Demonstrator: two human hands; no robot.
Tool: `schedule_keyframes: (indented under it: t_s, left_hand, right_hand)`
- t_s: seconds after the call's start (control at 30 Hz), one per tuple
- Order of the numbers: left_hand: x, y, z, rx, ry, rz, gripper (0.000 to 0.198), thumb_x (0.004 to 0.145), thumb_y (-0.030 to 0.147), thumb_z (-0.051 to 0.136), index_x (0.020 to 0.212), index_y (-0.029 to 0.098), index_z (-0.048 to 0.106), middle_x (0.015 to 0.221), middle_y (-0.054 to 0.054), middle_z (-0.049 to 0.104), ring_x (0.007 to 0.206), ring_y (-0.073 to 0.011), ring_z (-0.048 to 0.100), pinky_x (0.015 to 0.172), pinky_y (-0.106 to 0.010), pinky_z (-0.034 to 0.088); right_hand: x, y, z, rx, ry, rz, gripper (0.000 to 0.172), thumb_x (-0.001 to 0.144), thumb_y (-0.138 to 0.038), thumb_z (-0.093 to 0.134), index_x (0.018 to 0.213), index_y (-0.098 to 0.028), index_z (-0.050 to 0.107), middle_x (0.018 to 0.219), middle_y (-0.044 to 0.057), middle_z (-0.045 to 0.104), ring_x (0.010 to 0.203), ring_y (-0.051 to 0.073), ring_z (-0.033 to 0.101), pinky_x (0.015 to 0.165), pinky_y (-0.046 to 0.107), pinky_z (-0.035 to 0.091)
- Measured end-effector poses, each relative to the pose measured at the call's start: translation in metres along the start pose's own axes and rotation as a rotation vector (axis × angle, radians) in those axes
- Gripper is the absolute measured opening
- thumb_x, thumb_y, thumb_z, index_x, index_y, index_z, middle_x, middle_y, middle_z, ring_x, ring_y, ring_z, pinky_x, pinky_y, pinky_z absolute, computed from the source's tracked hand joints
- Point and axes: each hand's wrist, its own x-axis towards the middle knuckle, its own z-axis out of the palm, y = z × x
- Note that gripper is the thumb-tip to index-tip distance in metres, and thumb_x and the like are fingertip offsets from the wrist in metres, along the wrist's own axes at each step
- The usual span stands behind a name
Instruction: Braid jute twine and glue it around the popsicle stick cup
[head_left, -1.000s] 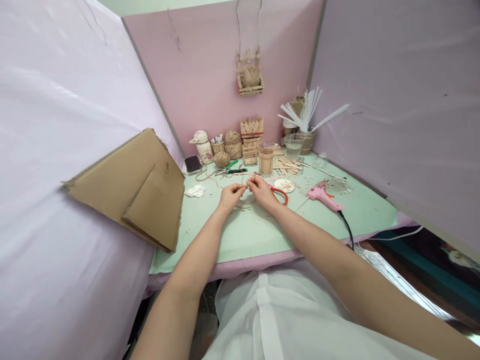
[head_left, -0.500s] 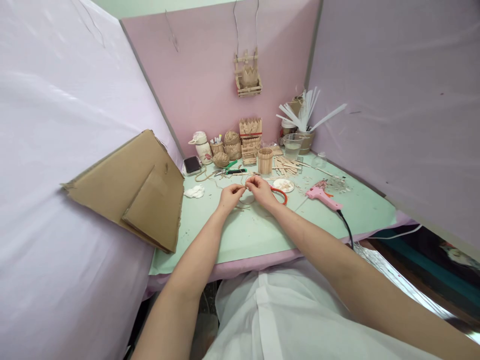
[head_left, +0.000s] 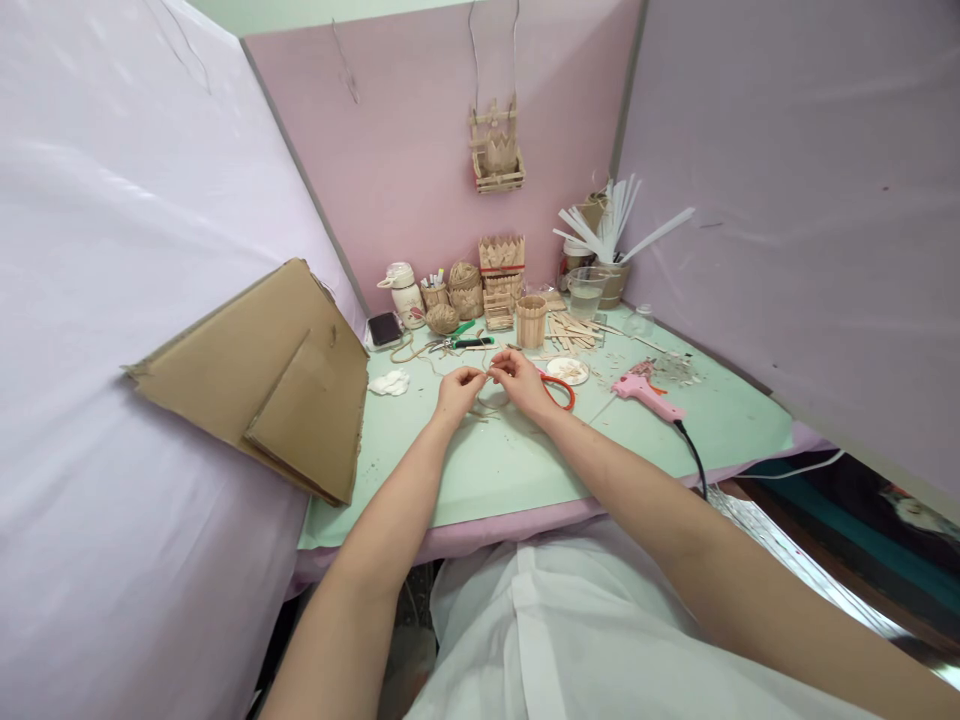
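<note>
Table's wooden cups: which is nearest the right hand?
The cup beside the loose sticks, beyond the right hand; those holding markers and twine stand farther left.

Between the fingertips of the left hand [head_left: 456,395] and right hand [head_left: 523,385], detail is too small to resolve. The right hand partly hides a red-handled tool [head_left: 562,381]. Cardboard [head_left: 304,400] conceals part of the surface [head_left: 495,475] at left. Both forearms [head_left: 394,515] are cut off by the frame, as are the paired hanging wires [head_left: 515,55] above.

Two hands [head_left: 459,394] [head_left: 521,382], two twine balls [head_left: 442,319] [head_left: 465,277], one glue gun [head_left: 646,396], one white flask [head_left: 405,298], one dish [head_left: 568,371]
</note>
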Motion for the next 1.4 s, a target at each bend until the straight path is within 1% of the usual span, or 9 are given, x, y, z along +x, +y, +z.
schedule_keyframes:
  t_s: [0.3,0.5,0.7,0.87,1.0,1.1,1.2,1.3,1.4]
  left_hand:
    - [0.000,0.003,0.001,-0.029,0.026,-0.011,0.013,0.062,0.029,0.063,0.064,0.016,0.063,0.064,0.000,0.060,0.063,-0.0124,0.052,0.063,-0.025,0.041]
    - [-0.001,0.004,0.000,-0.061,0.039,-0.078,0.016,0.061,0.030,0.065,0.068,0.015,0.063,0.065,0.000,0.060,0.059,-0.0102,0.050,0.059,-0.024,0.040]
    - [0.000,0.003,-0.001,-0.218,-0.092,-0.218,0.023,0.060,0.034,0.069,0.071,0.015,0.063,0.056,0.003,0.049,0.048,-0.0056,0.038,0.044,-0.020,0.027]
    - [0.001,0.003,-0.001,-0.352,-0.134,-0.298,0.025,0.056,0.032,0.072,0.070,0.014,0.061,0.057,0.003,0.047,0.051,-0.0054,0.038,0.044,-0.019,0.023]
    - [0.001,0.006,-0.003,-0.451,-0.202,-0.337,0.026,0.054,0.030,0.075,0.070,0.014,0.061,0.057,0.003,0.046,0.052,-0.0052,0.037,0.045,-0.020,0.021]
    - [-0.001,0.008,-0.005,-0.495,-0.230,-0.342,0.028,0.053,0.029,0.077,0.072,0.013,0.062,0.059,0.003,0.045,0.052,-0.0046,0.037,0.045,-0.019,0.022]
    - [-0.001,0.006,-0.004,-0.466,-0.216,-0.308,0.030,0.054,0.031,0.077,0.073,0.014,0.063,0.060,0.003,0.046,0.053,-0.0049,0.038,0.045,-0.018,0.022]
    - [0.000,0.003,-0.003,-0.410,-0.199,-0.257,0.030,0.055,0.034,0.077,0.074,0.014,0.063,0.059,0.003,0.047,0.052,-0.0052,0.038,0.045,-0.019,0.023]
    - [0.001,0.001,-0.002,-0.384,-0.181,-0.240,0.031,0.056,0.036,0.076,0.075,0.015,0.063,0.060,0.003,0.049,0.053,-0.0055,0.040,0.047,-0.019,0.026]
  right_hand:
    - [0.000,0.003,-0.001,-0.082,0.005,-0.018,0.017,0.072,-0.026,0.056,0.087,-0.021,0.051,0.077,0.000,0.062,0.069,0.014,0.059,0.068,0.030,0.047]
    - [-0.002,-0.003,-0.001,-0.108,0.007,-0.018,0.017,0.071,-0.025,0.055,0.088,-0.021,0.051,0.076,0.000,0.062,0.070,0.015,0.059,0.070,0.031,0.047]
    - [-0.002,-0.005,-0.002,-0.142,0.014,-0.036,0.018,0.073,-0.025,0.054,0.089,-0.021,0.051,0.080,0.001,0.062,0.074,0.016,0.060,0.072,0.031,0.046]
    - [-0.002,-0.006,-0.001,-0.125,0.003,-0.044,0.017,0.073,-0.025,0.055,0.089,-0.021,0.051,0.082,0.002,0.062,0.077,0.016,0.059,0.072,0.031,0.046]
    - [-0.003,-0.009,0.000,-0.095,-0.017,-0.032,0.016,0.073,-0.024,0.054,0.089,-0.021,0.050,0.081,0.002,0.061,0.077,0.015,0.059,0.072,0.030,0.046]
    - [-0.002,-0.009,0.000,-0.070,-0.029,-0.022,0.017,0.073,-0.025,0.055,0.089,-0.021,0.050,0.080,0.002,0.060,0.076,0.015,0.059,0.071,0.030,0.046]
    - [-0.001,-0.008,-0.001,-0.066,-0.017,-0.029,0.017,0.072,-0.026,0.056,0.088,-0.020,0.050,0.080,0.001,0.060,0.075,0.015,0.058,0.071,0.030,0.046]
    - [-0.001,-0.007,-0.002,-0.141,0.026,-0.056,0.012,0.071,-0.026,0.056,0.080,-0.020,0.051,0.077,0.001,0.058,0.073,0.015,0.055,0.070,0.030,0.045]
    - [-0.001,-0.007,-0.003,-0.225,0.021,-0.067,0.007,0.071,-0.026,0.056,0.073,-0.020,0.054,0.074,0.000,0.058,0.071,0.015,0.054,0.070,0.030,0.044]
